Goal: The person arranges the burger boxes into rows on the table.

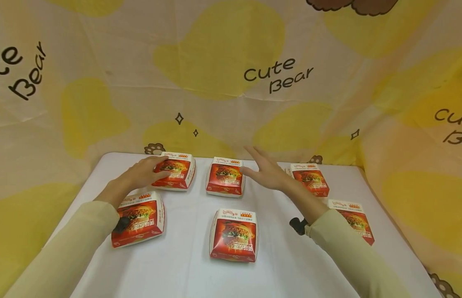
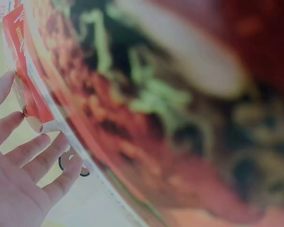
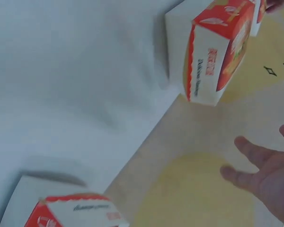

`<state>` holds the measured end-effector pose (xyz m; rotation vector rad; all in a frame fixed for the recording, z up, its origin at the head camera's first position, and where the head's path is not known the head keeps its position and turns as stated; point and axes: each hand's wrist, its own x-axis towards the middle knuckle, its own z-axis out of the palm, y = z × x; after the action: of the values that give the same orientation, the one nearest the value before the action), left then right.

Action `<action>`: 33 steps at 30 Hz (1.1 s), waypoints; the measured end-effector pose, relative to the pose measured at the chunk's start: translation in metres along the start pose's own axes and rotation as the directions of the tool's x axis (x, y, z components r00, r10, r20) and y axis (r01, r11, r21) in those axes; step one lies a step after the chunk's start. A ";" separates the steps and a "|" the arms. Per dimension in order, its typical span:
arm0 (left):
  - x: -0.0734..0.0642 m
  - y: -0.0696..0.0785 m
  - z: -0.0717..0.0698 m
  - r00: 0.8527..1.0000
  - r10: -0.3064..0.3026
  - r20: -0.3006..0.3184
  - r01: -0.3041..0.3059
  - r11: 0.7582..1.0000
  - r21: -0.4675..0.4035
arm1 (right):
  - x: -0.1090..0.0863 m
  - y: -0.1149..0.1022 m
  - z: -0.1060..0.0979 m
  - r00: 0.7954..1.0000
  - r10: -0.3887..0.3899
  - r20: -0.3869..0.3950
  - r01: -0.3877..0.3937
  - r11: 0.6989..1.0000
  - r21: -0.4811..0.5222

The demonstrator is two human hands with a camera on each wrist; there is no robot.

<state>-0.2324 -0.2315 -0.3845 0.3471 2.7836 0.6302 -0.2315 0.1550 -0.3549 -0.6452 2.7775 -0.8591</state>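
My left hand (image 1: 143, 171) reaches over the left edge of the back-left burger box (image 1: 184, 178), thumb and fingers spread along it. In the left wrist view, its extended fingers (image 2: 31, 149) lie close beside that red box (image 2: 35, 97). The front-left burger box (image 1: 154, 217) sits beneath my left wrist and fills much of that view. My right hand (image 1: 268, 174) is raised with fingers apart and holds nothing. It is just right of the back-middle burger box (image 1: 225, 178), its thumb overlapping that box's edge in the head view.
Another burger box (image 1: 233, 238) stands front centre on the white table (image 1: 178, 256). Two more, a back-right box (image 1: 312, 181) and a front-right box (image 1: 357, 225), are partly behind my right arm. A patterned yellow cloth (image 1: 216, 62) hangs behind and at both sides.
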 end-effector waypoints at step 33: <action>0.003 0.019 0.012 0.997 0.073 0.004 -0.073 0.997 -0.004 | 0.037 -0.060 0.047 0.962 -0.225 0.158 0.212 0.973 0.091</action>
<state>-0.2282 -0.2092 -0.3868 0.4509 2.7761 0.6504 -0.2303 0.0707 -0.3602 -0.9777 2.5456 -0.8967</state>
